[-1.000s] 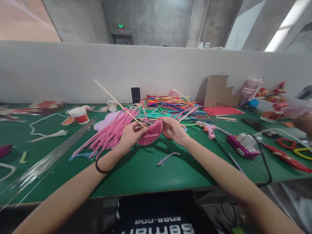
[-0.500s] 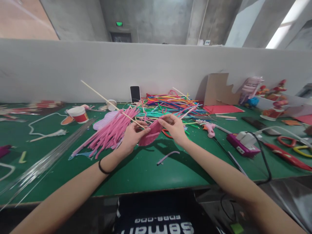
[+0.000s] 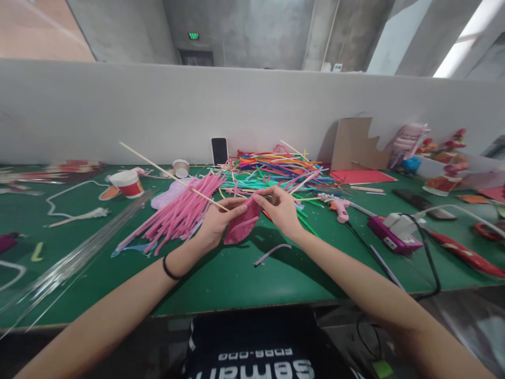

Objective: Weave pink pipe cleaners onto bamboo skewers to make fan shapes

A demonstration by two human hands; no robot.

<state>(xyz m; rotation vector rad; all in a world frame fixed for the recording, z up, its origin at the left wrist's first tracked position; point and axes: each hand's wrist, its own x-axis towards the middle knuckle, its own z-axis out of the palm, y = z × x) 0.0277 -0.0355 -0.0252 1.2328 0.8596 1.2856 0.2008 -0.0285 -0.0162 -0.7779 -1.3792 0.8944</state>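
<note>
A pink, curved, petal-like piece (image 3: 242, 227) hangs between my hands above the table, its lower edge free. My left hand (image 3: 221, 222) is closed on the left side of it, thumb in front. A thin wooden stick (image 3: 165, 172) also comes out of my left hand and slants up to the far left. My right hand (image 3: 281, 209) pinches the upper right edge of the pink piece between thumb and fingers. Just behind my left hand lies a heap of pink pipe cleaners (image 3: 177, 213). On the table below my hands is a short, bent lilac pipe cleaner (image 3: 272, 253).
Multicoloured pipe cleaners (image 3: 276, 163) lie in a pile at the back, beside an upright phone (image 3: 219, 151). Rightward are a pink glue gun (image 3: 341, 208), a purple power strip (image 3: 394, 236) with cables and red-handled pliers (image 3: 465, 252). Leftward are a paper cup (image 3: 127, 184) and thin wires (image 3: 82, 247).
The pink piece has turned slightly, showing more of its face and hanging a little lower. The stick's far tip has dropped and shifted left. Both hands keep their grip.
</note>
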